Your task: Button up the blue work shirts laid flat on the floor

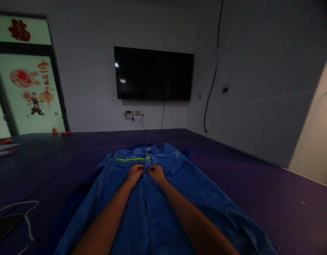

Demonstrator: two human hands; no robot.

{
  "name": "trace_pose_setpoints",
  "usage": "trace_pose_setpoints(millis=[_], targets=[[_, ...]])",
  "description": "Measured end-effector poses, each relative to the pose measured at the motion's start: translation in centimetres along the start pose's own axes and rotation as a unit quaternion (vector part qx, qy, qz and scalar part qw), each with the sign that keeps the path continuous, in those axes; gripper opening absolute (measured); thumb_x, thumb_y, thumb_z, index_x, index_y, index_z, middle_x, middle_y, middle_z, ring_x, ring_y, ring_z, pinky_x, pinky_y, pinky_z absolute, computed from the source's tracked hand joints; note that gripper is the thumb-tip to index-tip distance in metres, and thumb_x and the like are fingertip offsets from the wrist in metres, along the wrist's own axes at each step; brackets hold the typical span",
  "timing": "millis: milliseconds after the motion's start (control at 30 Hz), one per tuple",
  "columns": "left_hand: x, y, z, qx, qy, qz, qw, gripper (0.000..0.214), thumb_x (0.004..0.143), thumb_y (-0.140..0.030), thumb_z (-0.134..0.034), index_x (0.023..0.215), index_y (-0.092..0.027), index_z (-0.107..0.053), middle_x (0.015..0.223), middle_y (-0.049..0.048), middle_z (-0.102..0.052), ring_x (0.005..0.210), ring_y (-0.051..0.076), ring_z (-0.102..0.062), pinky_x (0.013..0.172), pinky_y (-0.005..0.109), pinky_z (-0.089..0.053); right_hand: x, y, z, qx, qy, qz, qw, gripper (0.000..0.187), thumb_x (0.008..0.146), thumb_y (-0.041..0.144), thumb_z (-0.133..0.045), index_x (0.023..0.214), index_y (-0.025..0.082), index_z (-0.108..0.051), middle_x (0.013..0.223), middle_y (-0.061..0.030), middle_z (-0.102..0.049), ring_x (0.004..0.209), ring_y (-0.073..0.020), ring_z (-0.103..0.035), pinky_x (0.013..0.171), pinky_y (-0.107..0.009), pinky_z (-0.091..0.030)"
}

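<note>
A blue work jacket [176,212] lies spread out in front of me, its collar at the far end. A yellow-green stripe crosses its chest, and a buttoned front placket runs down the middle. My left hand [136,173] pinches the placket edge on the left, just below the stripe. On the other side of the front opening, my right hand [156,173] also has its fingers closed on the jacket's edge. The two hands are close together but apart. Whether a button lies between the fingers is too dark and small to make out.
Dark purple matting [219,170] covers the floor. At the lower left lie a dark flat device [6,226] and a white cable [29,221]. Small orange objects [55,131] stand by the glass door. A television [154,74] hangs on the far wall, and a black cable [212,85] dangles beside it.
</note>
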State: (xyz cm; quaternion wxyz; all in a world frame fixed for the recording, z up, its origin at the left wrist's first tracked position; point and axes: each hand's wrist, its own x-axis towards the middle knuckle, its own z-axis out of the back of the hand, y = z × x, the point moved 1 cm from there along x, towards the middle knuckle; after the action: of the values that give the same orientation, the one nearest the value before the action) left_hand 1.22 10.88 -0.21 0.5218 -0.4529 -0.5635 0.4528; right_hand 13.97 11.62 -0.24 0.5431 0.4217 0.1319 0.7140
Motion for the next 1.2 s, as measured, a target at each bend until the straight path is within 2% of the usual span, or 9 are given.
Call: trace_pose_setpoints(millis=[267,633,1200], targets=[[-0.10,-0.07,-0.03,0.004,-0.006,0.002,1.000,0.029,0.057,-0.003,-0.051,0.081,-0.011,-0.066,0.058,0.0019,-0.065,0.046,0.009,-0.054,0.044,0.016,-0.040,-0.13,0.20,0.10,0.001,0.000,0.004,1.000,0.014,0.068,0.013,-0.053,0.066,0.014,-0.067,0.068,-0.0043,-0.069,0.064,-0.0135,-0.061,0.056,-0.017,-0.041],[-0.07,-0.15,0.01,0.012,-0.012,0.004,1.000,0.022,0.056,-0.001,-0.049,0.070,-0.011,-0.063,0.054,0.0002,-0.062,0.045,0.007,-0.052,0.045,0.016,-0.041,-0.11,0.14,0.05,-0.002,-0.006,0.009,1.000,0.015,0.067,0.014,-0.053,0.066,0.013,-0.068,0.068,-0.0054,-0.069,0.063,-0.0141,-0.061,0.057,-0.018,-0.041],[-0.12,-0.08,0.04,0.032,-0.017,-0.002,0.999,0.018,0.056,-0.004,-0.052,0.068,-0.012,-0.063,0.054,-0.0009,-0.059,0.044,0.007,-0.050,0.045,0.017,-0.040,0.00,0.03,0.01,-0.001,-0.002,0.000,1.000,0.013,0.069,0.017,-0.056,0.065,0.015,-0.068,0.067,-0.0043,-0.069,0.063,-0.0144,-0.061,0.056,-0.019,-0.041]])
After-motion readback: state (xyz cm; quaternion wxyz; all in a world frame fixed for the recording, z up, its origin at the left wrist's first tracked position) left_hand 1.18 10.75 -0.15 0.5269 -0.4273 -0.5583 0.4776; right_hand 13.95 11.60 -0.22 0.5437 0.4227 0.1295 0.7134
